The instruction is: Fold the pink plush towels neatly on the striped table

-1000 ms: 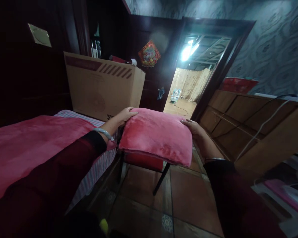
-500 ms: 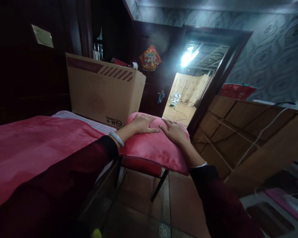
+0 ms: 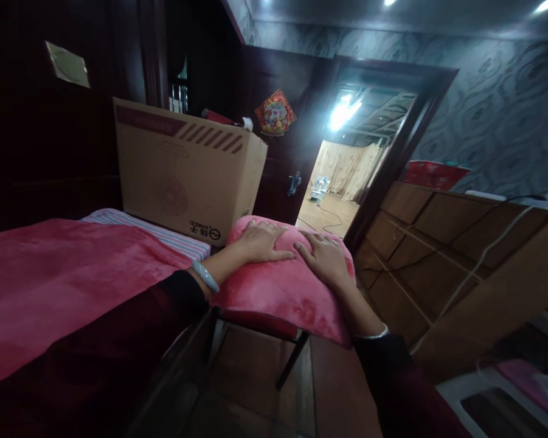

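Observation:
A plush pink pillow (image 3: 283, 292) lies on a red-seated chair (image 3: 260, 323) with dark metal legs. My left hand (image 3: 262, 241) rests flat on the pillow's upper left part, fingers stretched out and thumb pointing right. On the pillow's upper right part lies my right hand (image 3: 323, 258), palm down with its fingers spread. The two thumbs come close to each other but stay apart. Neither hand grips anything. A pale bangle (image 3: 205, 277) circles my left wrist, and a thin bracelet (image 3: 378, 332) my right. The pillow's underside is hidden.
To the left, a pink blanket (image 3: 73, 274) covers a bed with a striped sheet (image 3: 164, 234). Behind it stands a large cardboard box (image 3: 182, 170). A wooden cabinet (image 3: 419, 237) with a hanging cable stands on the right. Beyond is an open doorway (image 3: 332, 207).
The view has tilted slightly upward, so the pillow, chair and hands sit a little lower in the picture. Both hands keep their places on the pillow.

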A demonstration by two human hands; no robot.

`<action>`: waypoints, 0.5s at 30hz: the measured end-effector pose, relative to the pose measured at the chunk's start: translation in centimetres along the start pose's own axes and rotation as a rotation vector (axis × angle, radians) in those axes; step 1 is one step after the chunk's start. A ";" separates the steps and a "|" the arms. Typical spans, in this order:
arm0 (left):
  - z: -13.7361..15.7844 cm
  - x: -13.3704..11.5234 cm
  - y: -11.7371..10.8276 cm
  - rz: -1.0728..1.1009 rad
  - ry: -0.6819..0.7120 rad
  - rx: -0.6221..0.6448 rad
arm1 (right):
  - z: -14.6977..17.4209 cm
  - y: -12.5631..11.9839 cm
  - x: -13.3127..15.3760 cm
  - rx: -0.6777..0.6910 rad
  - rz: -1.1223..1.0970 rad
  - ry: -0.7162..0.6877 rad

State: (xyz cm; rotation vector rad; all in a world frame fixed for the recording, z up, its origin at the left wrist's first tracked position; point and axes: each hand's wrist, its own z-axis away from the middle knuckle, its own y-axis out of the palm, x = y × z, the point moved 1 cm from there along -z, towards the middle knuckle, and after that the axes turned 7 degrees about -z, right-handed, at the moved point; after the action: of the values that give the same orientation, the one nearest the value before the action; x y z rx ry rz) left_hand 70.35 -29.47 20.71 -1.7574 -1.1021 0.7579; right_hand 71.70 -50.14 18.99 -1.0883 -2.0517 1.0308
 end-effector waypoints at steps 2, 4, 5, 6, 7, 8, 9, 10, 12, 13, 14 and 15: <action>-0.1 0.0 -0.1 0.001 -0.006 0.013 | 0.0 -0.1 0.0 0.016 -0.004 0.004; -0.1 0.0 -0.1 -0.008 -0.007 0.018 | -0.1 -0.6 0.2 0.035 -0.009 0.016; -0.1 0.0 -0.2 -0.014 -0.005 0.019 | -0.3 -0.9 0.5 0.050 -0.012 0.027; -0.1 0.0 -0.2 -0.018 -0.002 0.018 | -0.5 -1.3 0.8 0.068 -0.015 0.040; -0.1 0.0 -0.2 -0.017 0.001 0.014 | -0.9 -1.7 1.3 0.085 -0.019 0.053; -0.1 -0.1 -0.3 -0.014 0.007 0.009 | -1.3 -2.0 1.8 0.097 -0.021 0.059; -0.1 -0.1 -0.3 -0.010 0.010 0.004 | -1.7 -2.3 2.4 0.103 -0.020 0.055; 0.0 -0.1 -0.4 -0.009 0.011 0.000 | -2.1 -2.5 3.0 0.103 -0.013 0.044; 0.0 -0.1 -0.5 -0.017 0.012 0.000 | -2.8 -2.4 4.0 0.116 0.013 0.013; 0.0 -0.1 -0.6 -0.028 0.011 0.004 | -3.0 -2.1 4.3 0.136 0.026 0.004; 0.0 -0.1 -0.6 -0.041 0.010 0.009 | -3.1 -1.8 4.4 0.159 0.035 0.004; 0.0 -0.1 -0.5 -0.052 0.011 0.014 | -3.1 -1.4 4.3 0.178 0.039 0.008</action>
State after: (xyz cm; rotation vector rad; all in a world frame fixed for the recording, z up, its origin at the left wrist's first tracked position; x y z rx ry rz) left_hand 70.11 -29.44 21.20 -1.7129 -1.1287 0.7219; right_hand 71.44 -45.88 22.43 -1.0416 -1.8983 1.2019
